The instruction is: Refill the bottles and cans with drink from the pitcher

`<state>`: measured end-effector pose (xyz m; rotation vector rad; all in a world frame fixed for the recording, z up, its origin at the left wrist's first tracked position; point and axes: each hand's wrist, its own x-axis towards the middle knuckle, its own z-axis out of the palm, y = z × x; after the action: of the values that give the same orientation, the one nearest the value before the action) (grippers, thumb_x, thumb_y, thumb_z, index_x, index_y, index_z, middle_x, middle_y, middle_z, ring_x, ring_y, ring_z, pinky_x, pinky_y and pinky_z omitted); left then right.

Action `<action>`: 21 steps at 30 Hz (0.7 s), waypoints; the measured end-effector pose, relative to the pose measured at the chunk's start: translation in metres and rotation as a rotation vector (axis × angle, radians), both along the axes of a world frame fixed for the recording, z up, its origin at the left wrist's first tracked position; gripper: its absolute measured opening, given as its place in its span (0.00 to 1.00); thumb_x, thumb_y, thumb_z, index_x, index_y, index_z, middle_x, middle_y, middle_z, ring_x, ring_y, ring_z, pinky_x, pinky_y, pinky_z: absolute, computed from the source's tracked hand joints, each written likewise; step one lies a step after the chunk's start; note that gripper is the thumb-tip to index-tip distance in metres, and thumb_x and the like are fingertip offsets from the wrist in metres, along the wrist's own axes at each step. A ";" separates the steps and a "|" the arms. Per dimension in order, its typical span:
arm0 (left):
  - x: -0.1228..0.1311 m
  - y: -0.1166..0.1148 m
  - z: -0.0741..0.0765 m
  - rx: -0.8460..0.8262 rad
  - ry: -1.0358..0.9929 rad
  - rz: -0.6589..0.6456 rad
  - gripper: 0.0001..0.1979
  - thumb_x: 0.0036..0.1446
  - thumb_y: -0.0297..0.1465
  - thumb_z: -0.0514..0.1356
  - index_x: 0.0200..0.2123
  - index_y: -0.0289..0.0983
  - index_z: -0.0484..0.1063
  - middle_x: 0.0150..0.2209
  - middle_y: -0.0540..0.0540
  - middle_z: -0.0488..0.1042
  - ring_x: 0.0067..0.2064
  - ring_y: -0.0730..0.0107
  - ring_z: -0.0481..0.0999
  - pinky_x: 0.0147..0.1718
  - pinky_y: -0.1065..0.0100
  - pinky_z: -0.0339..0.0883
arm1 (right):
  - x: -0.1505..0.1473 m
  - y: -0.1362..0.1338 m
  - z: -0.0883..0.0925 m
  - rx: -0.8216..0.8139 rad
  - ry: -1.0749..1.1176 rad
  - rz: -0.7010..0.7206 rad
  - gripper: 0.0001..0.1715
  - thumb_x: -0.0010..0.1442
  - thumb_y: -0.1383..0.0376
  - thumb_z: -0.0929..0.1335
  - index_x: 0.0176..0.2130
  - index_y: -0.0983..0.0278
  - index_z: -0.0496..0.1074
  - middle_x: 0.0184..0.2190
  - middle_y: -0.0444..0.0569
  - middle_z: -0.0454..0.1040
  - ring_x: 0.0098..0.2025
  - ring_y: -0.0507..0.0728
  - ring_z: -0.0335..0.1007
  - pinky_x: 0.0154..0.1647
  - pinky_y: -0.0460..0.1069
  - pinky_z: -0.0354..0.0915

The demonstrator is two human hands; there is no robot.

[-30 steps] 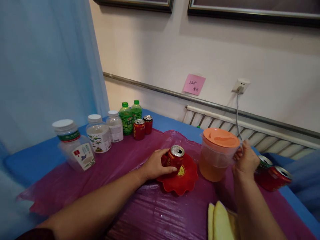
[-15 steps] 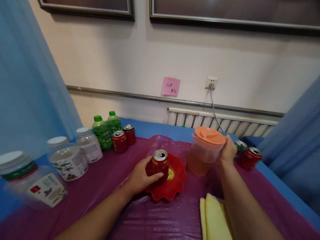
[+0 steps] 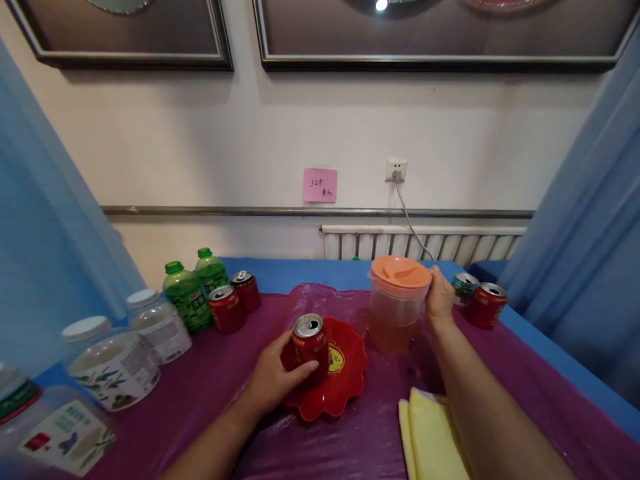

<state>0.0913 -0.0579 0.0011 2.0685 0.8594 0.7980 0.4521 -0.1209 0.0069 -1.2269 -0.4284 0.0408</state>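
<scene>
We grip the red can (image 3: 311, 347) with our left hand (image 3: 279, 375), thumb and fingers wrapped round its side. It is upright within the outline of the scalloped red dish (image 3: 349, 377); our hand hides its base, so we cannot tell whether it touches. The dish's right rim sits just beside the orange-lidded pitcher (image 3: 395, 320), whose handle side our right hand (image 3: 441, 300) clasps, fingertips hidden. Purple sheet (image 3: 300, 447) stretches from the dish towards us, leaving room on the near side until the folded yellow cloth (image 3: 433, 437) beside our right forearm. The sheet's far edge rumples onto blue cover (image 3: 330, 272). On our left, two smaller cans (image 3: 227, 312), two green bottles (image 3: 189, 298) and three jars (image 3: 113, 367) form a barrier; on our right, two more cans (image 3: 486, 307) stand just beyond the right hand.
</scene>
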 end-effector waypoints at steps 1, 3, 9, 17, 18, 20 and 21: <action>0.000 0.000 0.000 0.001 0.000 -0.003 0.34 0.48 0.44 0.70 0.57 0.37 0.72 0.56 0.41 0.79 0.56 0.48 0.78 0.58 0.52 0.71 | 0.000 0.001 0.000 0.004 0.003 -0.008 0.29 0.52 0.41 0.66 0.25 0.63 0.69 0.20 0.39 0.63 0.26 0.52 0.57 0.30 0.49 0.56; -0.001 0.000 0.001 0.001 -0.004 0.000 0.34 0.47 0.44 0.71 0.56 0.37 0.72 0.56 0.40 0.79 0.57 0.48 0.78 0.57 0.53 0.72 | 0.001 0.002 0.002 0.023 0.010 -0.038 0.26 0.50 0.43 0.67 0.26 0.64 0.69 0.22 0.41 0.65 0.28 0.53 0.59 0.32 0.49 0.58; -0.004 0.002 0.003 0.067 0.031 0.113 0.35 0.45 0.45 0.71 0.55 0.37 0.72 0.53 0.40 0.81 0.53 0.48 0.80 0.56 0.51 0.73 | -0.018 -0.018 0.049 0.241 -0.118 -0.324 0.18 0.52 0.52 0.68 0.39 0.61 0.66 0.38 0.46 0.68 0.42 0.56 0.67 0.46 0.52 0.64; -0.004 0.002 0.000 0.179 0.038 0.109 0.35 0.46 0.45 0.71 0.56 0.37 0.72 0.55 0.38 0.79 0.55 0.47 0.79 0.57 0.50 0.70 | -0.142 -0.052 0.083 0.179 -0.738 0.330 0.08 0.63 0.66 0.69 0.44 0.59 0.72 0.38 0.45 0.75 0.39 0.54 0.72 0.43 0.51 0.68; -0.004 0.001 0.000 0.184 0.039 0.099 0.35 0.46 0.46 0.71 0.56 0.37 0.72 0.55 0.38 0.79 0.55 0.47 0.78 0.57 0.50 0.70 | -0.153 -0.049 0.077 0.079 -0.737 0.452 0.11 0.63 0.65 0.69 0.46 0.59 0.71 0.40 0.46 0.76 0.41 0.55 0.73 0.44 0.52 0.69; -0.004 0.001 0.001 0.185 0.032 0.076 0.35 0.47 0.46 0.71 0.56 0.37 0.72 0.55 0.38 0.79 0.55 0.47 0.78 0.57 0.50 0.70 | -0.168 -0.040 0.063 -0.133 -0.724 0.627 0.22 0.59 0.61 0.73 0.52 0.60 0.69 0.46 0.50 0.77 0.46 0.58 0.74 0.50 0.56 0.69; -0.003 0.000 0.001 0.184 0.027 0.064 0.35 0.48 0.47 0.71 0.56 0.37 0.72 0.55 0.38 0.79 0.55 0.48 0.78 0.56 0.51 0.70 | -0.173 -0.036 0.057 -0.239 -0.721 0.682 0.29 0.56 0.59 0.75 0.55 0.60 0.68 0.50 0.51 0.76 0.50 0.60 0.73 0.53 0.58 0.68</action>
<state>0.0878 -0.0574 0.0017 2.2262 0.8992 0.9153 0.2795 -0.1570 0.0636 -1.2540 -1.4953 0.2410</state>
